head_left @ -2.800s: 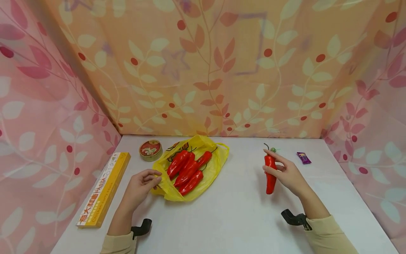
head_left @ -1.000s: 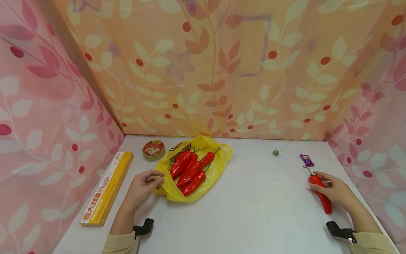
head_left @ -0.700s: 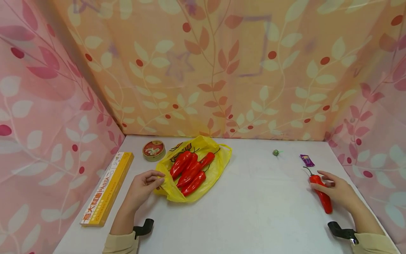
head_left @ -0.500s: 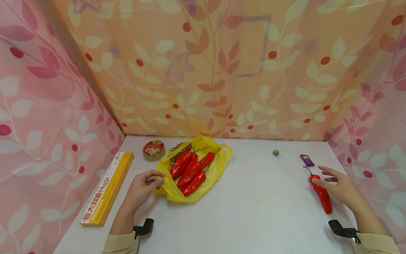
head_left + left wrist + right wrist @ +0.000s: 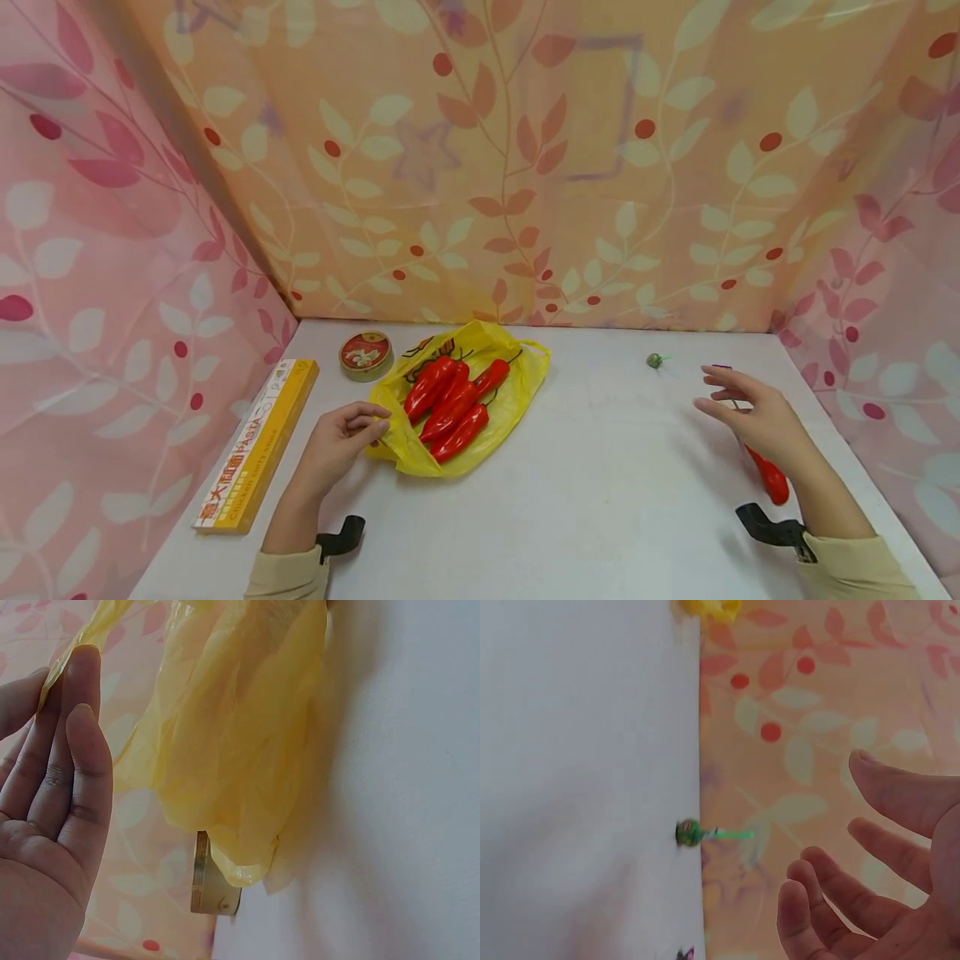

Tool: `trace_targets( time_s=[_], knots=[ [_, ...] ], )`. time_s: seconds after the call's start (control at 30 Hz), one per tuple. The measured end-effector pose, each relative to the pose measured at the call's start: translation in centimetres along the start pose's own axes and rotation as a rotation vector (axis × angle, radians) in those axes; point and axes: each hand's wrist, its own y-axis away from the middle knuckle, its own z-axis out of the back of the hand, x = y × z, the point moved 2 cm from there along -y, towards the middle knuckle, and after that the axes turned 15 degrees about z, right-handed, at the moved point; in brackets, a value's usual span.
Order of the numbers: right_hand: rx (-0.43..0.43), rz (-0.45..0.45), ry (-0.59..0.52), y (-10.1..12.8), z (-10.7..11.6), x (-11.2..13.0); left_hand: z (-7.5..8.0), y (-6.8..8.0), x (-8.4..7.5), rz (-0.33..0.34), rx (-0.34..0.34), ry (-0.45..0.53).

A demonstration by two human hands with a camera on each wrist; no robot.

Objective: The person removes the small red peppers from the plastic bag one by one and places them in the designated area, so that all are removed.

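My left hand pinches the near left rim of a yellow plastic bag; the left wrist view shows the thumb and fingers on the thin plastic. Inside the bag's open mouth lie several red chili peppers. On the right, my right hand is raised over the table with its fingers parted and nothing held. Under it a single red chili pepper lies on the table, its upper part mostly hidden by the hand. In the right wrist view the right hand appears with loosely bent fingers.
A round tin stands behind the bag's left side. Along the left edge lies a yellow pasta box. A green lollipop is at the back right; a small purple packet is mostly hidden behind the right hand.
The right hand carried a red chili pepper to the right, laid it on the table and let go. It has since lifted and moved left. The left hand stays on the bag.
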Motion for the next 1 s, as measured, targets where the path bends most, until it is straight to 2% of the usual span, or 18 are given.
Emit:
trace_targets(
  time_s=[0.3,0.83,1.0],
  knots=[
    [-0.042,0.112,-0.062,-2.2,-2.4,3.3,-0.1,0.0,-0.1,-0.01,-0.006,0.001],
    [0.038,0.138,-0.266,-5.2,-8.1,7.9,-0.3,-0.3,0.1,-0.026,0.009,0.012],
    [0.067,0.151,-0.321,-6.2,-10.3,9.4,0.0,0.0,0.1,-0.013,-0.008,-0.022]
  ],
)
